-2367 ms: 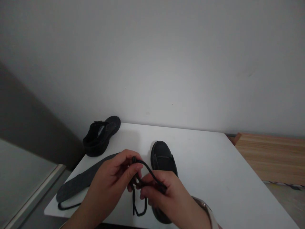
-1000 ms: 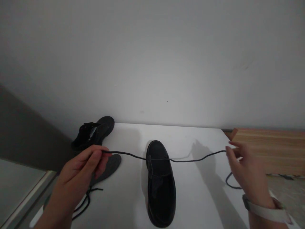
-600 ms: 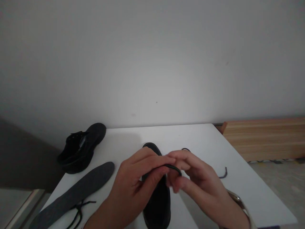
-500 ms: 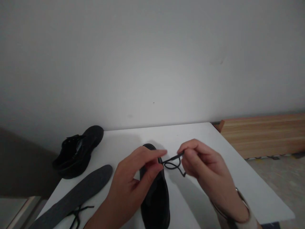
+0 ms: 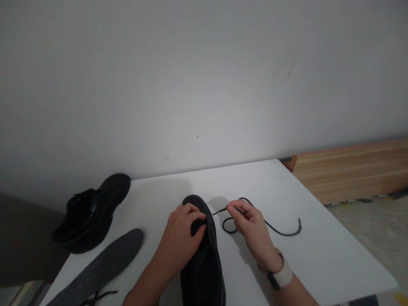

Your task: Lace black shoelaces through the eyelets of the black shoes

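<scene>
Pinching the lace (image 5: pixel 255 219) near its tip, right hand (image 5: pixel 250 231) holds it just beside the toe end of the black shoe (image 5: pixel 202 263); the rest of the lace loops out on the white tabletop (image 5: pixel 318 246) to the right. Left hand (image 5: pixel 185 236) clamps the shoe's upper near the front, fingers curled over the edge. Risks as I see them: the slack loop could knot if pulled fast; the tip is short past the fingers, so it could slip out of the grip; the shoe could skid if the left hand eases. Second shoe (image 5: pixel 91 212), insole (image 5: pixel 102 265) and another lace (image 5: pixel 98 295) lie well left.
</scene>
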`<state>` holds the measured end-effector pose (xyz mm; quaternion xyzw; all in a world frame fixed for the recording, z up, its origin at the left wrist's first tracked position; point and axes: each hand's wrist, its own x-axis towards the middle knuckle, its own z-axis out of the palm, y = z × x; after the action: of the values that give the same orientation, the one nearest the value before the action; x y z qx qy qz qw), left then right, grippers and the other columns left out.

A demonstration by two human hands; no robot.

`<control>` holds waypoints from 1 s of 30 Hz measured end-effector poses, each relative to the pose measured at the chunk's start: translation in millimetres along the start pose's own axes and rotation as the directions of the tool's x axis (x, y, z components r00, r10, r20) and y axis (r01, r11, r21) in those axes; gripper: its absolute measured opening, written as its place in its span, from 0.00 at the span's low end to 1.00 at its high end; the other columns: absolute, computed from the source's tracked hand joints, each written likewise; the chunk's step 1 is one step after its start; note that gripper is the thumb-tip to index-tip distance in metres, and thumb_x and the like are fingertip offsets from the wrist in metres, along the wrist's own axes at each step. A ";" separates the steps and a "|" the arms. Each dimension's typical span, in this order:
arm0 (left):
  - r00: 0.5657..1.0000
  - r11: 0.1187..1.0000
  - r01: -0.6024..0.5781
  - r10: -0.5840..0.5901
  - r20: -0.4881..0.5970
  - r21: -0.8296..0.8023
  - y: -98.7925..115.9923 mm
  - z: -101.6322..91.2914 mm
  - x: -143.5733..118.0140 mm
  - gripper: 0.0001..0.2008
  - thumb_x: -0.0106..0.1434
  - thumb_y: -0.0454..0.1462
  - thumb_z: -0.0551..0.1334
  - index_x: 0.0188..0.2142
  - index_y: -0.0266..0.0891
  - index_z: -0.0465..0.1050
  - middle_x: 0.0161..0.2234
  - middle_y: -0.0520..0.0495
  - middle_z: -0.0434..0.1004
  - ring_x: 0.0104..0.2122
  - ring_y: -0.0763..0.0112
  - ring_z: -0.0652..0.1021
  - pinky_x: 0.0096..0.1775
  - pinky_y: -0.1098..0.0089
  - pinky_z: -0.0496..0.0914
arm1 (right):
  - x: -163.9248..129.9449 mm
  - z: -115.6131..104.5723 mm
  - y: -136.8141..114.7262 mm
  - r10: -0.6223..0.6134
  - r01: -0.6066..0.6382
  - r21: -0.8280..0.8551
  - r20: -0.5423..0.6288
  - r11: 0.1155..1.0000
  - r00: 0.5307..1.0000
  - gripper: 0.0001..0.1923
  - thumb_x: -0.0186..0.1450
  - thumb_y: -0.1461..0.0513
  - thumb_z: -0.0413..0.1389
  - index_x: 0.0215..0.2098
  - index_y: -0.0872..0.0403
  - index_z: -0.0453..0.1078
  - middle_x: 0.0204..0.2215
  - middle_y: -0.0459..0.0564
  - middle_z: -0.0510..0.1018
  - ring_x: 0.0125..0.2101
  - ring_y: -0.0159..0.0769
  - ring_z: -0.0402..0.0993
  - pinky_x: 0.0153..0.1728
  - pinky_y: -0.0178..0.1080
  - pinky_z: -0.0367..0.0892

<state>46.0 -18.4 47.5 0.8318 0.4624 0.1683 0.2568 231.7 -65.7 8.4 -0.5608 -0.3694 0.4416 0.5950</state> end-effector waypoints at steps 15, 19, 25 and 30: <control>0.999 0.999 0.002 0.000 -0.045 0.044 1.2 6.0 -0.1 0.09 0.61 0.29 0.64 0.39 0.40 0.81 0.42 0.44 0.78 0.45 0.55 0.75 0.50 0.52 0.68 | -1.8 15.2 21.4 0.029 -0.028 -0.011 0.079 1.000 0.996 0.19 0.59 0.47 0.64 0.31 0.55 0.74 0.19 0.41 0.66 0.20 0.27 0.54 0.19 0.33 0.50; 0.998 0.998 0.001 0.003 -0.066 0.062 3.2 7.2 -0.3 0.07 0.61 0.27 0.63 0.36 0.38 0.78 0.40 0.44 0.77 0.44 0.56 0.75 0.49 0.54 0.68 | -5.8 25.5 25.5 -0.011 0.015 -0.031 0.107 0.999 0.994 0.16 0.61 0.50 0.64 0.31 0.56 0.75 0.23 0.45 0.72 0.25 0.31 0.62 0.24 0.35 0.57; 0.987 1.000 -0.006 0.007 -0.159 0.003 2.2 -3.1 -7.4 0.07 0.65 0.31 0.58 0.33 0.40 0.74 0.38 0.45 0.75 0.41 0.57 0.75 0.48 0.54 0.68 | -8.0 22.8 18.8 -0.123 0.140 -0.154 0.115 0.978 0.986 0.11 0.64 0.54 0.61 0.33 0.54 0.76 0.28 0.47 0.75 0.30 0.36 0.69 0.32 0.38 0.64; 0.938 0.991 -0.074 0.030 -0.345 -0.115 10.5 -34.3 -28.5 0.06 0.68 0.35 0.56 0.36 0.42 0.72 0.39 0.47 0.72 0.42 0.61 0.75 0.46 0.62 0.70 | -11.0 23.1 -13.1 -0.355 0.384 -0.246 0.155 0.890 0.922 0.08 0.68 0.58 0.57 0.39 0.50 0.78 0.37 0.51 0.78 0.37 0.39 0.71 0.38 0.40 0.65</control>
<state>20.7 -38.1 80.3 0.7839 0.4663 0.3460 0.2198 207.9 -67.9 24.3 -0.5320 -0.5574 0.2944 0.5654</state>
